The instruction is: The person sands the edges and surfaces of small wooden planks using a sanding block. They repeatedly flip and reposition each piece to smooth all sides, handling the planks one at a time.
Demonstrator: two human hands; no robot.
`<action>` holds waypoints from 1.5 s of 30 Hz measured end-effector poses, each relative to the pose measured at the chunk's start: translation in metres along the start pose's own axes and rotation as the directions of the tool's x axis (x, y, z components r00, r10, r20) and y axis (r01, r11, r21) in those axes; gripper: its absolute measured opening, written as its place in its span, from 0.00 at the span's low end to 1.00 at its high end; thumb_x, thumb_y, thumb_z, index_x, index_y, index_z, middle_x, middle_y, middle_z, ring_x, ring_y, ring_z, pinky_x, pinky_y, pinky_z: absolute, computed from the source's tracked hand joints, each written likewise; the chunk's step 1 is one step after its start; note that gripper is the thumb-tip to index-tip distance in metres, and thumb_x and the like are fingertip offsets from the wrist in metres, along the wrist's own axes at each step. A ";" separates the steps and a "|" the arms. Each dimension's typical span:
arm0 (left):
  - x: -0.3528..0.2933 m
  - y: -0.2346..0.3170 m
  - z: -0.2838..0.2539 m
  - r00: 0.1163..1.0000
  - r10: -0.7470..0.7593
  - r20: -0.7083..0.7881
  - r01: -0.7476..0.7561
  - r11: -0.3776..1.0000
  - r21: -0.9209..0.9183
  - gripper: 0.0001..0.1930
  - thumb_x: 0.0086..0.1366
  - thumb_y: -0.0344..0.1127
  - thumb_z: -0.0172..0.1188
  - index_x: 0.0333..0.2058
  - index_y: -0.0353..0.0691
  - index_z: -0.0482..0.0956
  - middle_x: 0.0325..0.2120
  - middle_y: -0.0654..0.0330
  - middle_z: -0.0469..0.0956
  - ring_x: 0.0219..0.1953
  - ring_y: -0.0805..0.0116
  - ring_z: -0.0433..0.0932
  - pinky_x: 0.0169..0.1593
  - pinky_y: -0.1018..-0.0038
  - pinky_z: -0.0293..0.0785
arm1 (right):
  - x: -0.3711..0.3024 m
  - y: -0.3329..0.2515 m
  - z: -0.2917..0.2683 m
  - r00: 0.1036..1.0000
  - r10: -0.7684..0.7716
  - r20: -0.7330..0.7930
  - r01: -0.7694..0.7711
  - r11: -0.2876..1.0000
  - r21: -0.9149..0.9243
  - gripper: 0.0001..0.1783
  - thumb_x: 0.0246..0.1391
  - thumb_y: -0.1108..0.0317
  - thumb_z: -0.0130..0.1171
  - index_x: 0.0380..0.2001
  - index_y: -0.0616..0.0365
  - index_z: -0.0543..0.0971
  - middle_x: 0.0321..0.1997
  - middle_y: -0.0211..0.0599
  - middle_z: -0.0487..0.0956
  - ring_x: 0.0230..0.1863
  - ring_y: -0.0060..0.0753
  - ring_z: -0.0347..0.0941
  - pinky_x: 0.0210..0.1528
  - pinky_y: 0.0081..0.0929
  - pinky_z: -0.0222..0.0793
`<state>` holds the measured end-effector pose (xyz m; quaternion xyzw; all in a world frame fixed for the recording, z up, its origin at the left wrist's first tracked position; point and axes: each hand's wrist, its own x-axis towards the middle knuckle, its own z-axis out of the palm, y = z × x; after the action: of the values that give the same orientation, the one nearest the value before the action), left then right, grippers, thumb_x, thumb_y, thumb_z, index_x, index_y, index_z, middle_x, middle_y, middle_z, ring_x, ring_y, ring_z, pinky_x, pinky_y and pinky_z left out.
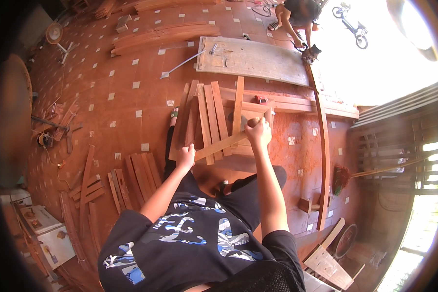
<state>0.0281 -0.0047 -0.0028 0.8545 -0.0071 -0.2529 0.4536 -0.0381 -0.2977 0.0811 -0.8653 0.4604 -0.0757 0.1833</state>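
A short wooden slat [221, 145] slants across in front of me, its right end higher in the view than its left. My left hand [185, 157] is closed around its left end, fingers curled and thumb up. My right hand [259, 133] is closed at its right end; a small rounded brownish piece [253, 121] shows at these fingers, its kind unclear. Under and beyond the slat, several loose wooden strips [207, 117] lie side by side on a low wooden stack. One separate strip [238, 104] points away from me, close to my right hand.
A small red tool [261, 100] rests on the stack. Beyond lies a pale wide board [253, 58]; a person [299, 19] there bends over a power tool [310, 53] on a long beam [322, 160]. More cut pieces [143, 173] lie left. A broom [343, 177] is at right.
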 end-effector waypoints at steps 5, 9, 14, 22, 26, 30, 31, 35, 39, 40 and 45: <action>-0.013 0.002 -0.008 0.993 -0.095 -0.071 0.104 0.984 0.143 0.37 0.74 0.63 0.39 0.30 0.32 0.81 0.28 0.45 0.83 0.37 0.53 0.85 0.42 0.55 0.76 | 0.002 -0.003 -0.001 1.000 0.028 0.014 -0.028 0.999 0.038 0.29 0.44 0.51 0.71 0.45 0.57 0.75 0.50 0.48 0.79 0.52 0.55 0.78 0.51 0.47 0.78; -0.072 0.001 -0.017 0.970 -0.231 0.079 0.225 0.971 0.075 0.45 0.72 0.74 0.31 0.44 0.31 0.78 0.42 0.47 0.83 0.45 0.55 0.83 0.48 0.59 0.75 | 0.012 0.016 -0.003 0.982 0.103 0.161 -0.124 0.984 0.127 0.29 0.43 0.51 0.70 0.44 0.57 0.76 0.48 0.49 0.82 0.51 0.51 0.80 0.52 0.46 0.77; -0.103 0.036 -0.025 0.942 -0.246 0.229 0.267 0.961 -0.066 0.43 0.74 0.70 0.40 0.62 0.32 0.73 0.47 0.48 0.82 0.39 0.62 0.80 0.50 0.66 0.75 | 0.002 0.009 0.005 0.993 0.086 0.077 -0.097 0.984 0.152 0.28 0.44 0.53 0.70 0.44 0.57 0.75 0.49 0.50 0.81 0.50 0.54 0.80 0.52 0.46 0.78; -0.133 0.041 -0.025 0.644 -0.138 0.752 -0.401 0.777 0.486 0.33 0.73 0.65 0.40 0.51 0.46 0.84 0.44 0.47 0.85 0.49 0.46 0.82 0.53 0.59 0.75 | -0.016 0.003 -0.002 0.986 0.168 0.010 -0.168 0.977 0.133 0.29 0.46 0.54 0.70 0.46 0.60 0.74 0.51 0.51 0.77 0.46 0.57 0.81 0.48 0.48 0.79; -0.094 0.003 0.031 0.344 -0.389 0.854 -0.374 0.778 0.505 0.37 0.74 0.67 0.38 0.55 0.40 0.82 0.54 0.42 0.80 0.56 0.48 0.79 0.62 0.62 0.70 | -0.022 -0.009 -0.008 0.991 0.130 -0.042 -0.124 0.983 0.137 0.28 0.45 0.57 0.72 0.45 0.61 0.73 0.54 0.52 0.72 0.44 0.56 0.81 0.43 0.46 0.81; -0.070 -0.024 0.056 0.255 -0.440 0.861 -0.316 0.804 0.504 0.36 0.75 0.67 0.40 0.55 0.42 0.84 0.57 0.49 0.80 0.60 0.54 0.76 0.65 0.61 0.66 | -0.034 -0.001 -0.011 0.994 0.049 -0.097 -0.034 0.988 0.152 0.31 0.47 0.56 0.74 0.48 0.60 0.71 0.63 0.63 0.66 0.45 0.57 0.81 0.44 0.46 0.81; -0.071 -0.015 0.053 0.260 -0.454 0.852 -0.315 0.794 0.519 0.35 0.75 0.66 0.41 0.54 0.42 0.84 0.57 0.49 0.80 0.60 0.54 0.76 0.64 0.61 0.67 | -0.036 0.000 -0.006 0.989 0.007 -0.145 0.016 0.988 0.156 0.31 0.48 0.56 0.74 0.48 0.60 0.71 0.65 0.64 0.65 0.46 0.58 0.81 0.44 0.46 0.81; -0.068 -0.018 0.047 0.235 -0.453 0.860 -0.228 0.834 0.502 0.33 0.76 0.62 0.44 0.53 0.39 0.83 0.49 0.49 0.84 0.55 0.57 0.79 0.61 0.62 0.69 | -0.060 -0.008 -0.005 0.989 -0.131 -0.074 0.140 0.982 0.127 0.36 0.48 0.53 0.75 0.51 0.60 0.68 0.69 0.62 0.61 0.51 0.56 0.78 0.43 0.44 0.81; -0.055 -0.014 0.036 0.518 -0.270 0.811 0.044 0.956 0.290 0.24 0.76 0.53 0.45 0.49 0.39 0.80 0.38 0.55 0.87 0.36 0.67 0.84 0.42 0.70 0.79 | -0.079 -0.019 -0.002 0.969 -0.244 -0.032 0.246 0.961 0.124 0.38 0.46 0.54 0.71 0.54 0.63 0.67 0.61 0.54 0.66 0.55 0.57 0.73 0.45 0.44 0.81; -0.053 -0.010 0.028 0.610 -0.224 0.760 0.215 0.970 0.113 0.22 0.75 0.52 0.47 0.49 0.39 0.79 0.37 0.55 0.87 0.35 0.67 0.84 0.41 0.70 0.78 | -0.083 -0.022 0.001 0.960 -0.267 -0.078 0.274 0.956 0.100 0.38 0.45 0.57 0.69 0.54 0.65 0.67 0.56 0.52 0.68 0.54 0.55 0.72 0.44 0.43 0.81; -0.044 -0.026 -0.004 0.850 -0.179 0.495 0.407 0.819 -0.404 0.16 0.70 0.43 0.53 0.48 0.39 0.77 0.32 0.55 0.85 0.32 0.67 0.84 0.38 0.71 0.78 | -0.093 -0.031 0.007 0.944 -0.329 -0.008 0.329 0.944 0.012 0.34 0.47 0.61 0.67 0.54 0.67 0.68 0.49 0.50 0.70 0.51 0.52 0.73 0.39 0.38 0.83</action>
<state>-0.0141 0.0245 -0.0022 0.6210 0.0917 -0.4987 0.5977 -0.0647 -0.2037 0.0901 -0.9286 0.3095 -0.1106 0.1724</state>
